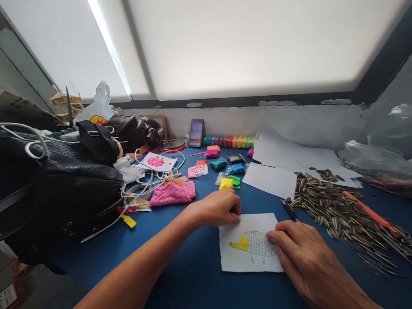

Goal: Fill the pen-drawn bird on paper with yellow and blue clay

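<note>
Right hand and left hand are nearest, on a blue tabletop; the drawn-on sheet lies between them. The right hand's bent fingers touch its right side, the left's curled fingers meet its far left corner; whether either pinches anything, I cannot tell. On the sheet, a yellow patch joins a scribbled oval. A yellow tag at left carries print too small to read; red-and-yellow lettering on a plastic bag is only partly visible, and the phone screen is blurred. Striped seeds crowd the right, an orange tool across them, with a dark pen just beyond the right hand. A black bag fills the left, near a pink cloth. Small clear packets hold yellow, blue and teal material.
</note>
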Demonstrator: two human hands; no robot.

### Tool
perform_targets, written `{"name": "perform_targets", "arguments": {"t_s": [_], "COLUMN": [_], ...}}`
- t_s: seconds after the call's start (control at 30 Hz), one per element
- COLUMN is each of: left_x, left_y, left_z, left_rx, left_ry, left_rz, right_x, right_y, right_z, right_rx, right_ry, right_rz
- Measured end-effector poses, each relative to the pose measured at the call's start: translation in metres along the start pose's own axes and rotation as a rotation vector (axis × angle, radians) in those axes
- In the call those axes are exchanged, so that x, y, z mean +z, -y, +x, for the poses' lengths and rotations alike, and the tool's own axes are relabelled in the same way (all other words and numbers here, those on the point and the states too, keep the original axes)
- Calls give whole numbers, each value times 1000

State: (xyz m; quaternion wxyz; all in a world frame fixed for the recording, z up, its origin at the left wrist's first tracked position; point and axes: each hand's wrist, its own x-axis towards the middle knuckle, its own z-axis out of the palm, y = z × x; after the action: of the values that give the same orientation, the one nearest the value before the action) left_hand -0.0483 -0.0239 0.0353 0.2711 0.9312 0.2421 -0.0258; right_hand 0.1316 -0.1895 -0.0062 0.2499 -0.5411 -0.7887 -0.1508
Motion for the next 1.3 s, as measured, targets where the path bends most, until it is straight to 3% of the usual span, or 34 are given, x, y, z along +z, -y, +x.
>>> {"name": "perform_targets", "arguments": {"t_s": [0.33,0.63,0.83,1.07,1.13,1.3], "left_x": [11,31,34,33,28,13], "left_y": [-3,-4,-4,0,0,-1], "left_z": [6,20,23,22,19,5], "left_rx": [-22,58,92,152,169,221], "left_ry": [-84,-214,-260,-284,-256,-22], "left_rz": [-114,-145,-123,-137,-149,-141], "right_x": [-4,1,8,1,0,2], "right_y": [1,4,-1,-6,-7,-9], "right_z": [0,2,-1,8,9,9], "right_rx": [-39,151,206,196,220,208], "right_ry": [-39,109,71,164,185,201], "right_rz": [21,334,356,369,394,375]}}
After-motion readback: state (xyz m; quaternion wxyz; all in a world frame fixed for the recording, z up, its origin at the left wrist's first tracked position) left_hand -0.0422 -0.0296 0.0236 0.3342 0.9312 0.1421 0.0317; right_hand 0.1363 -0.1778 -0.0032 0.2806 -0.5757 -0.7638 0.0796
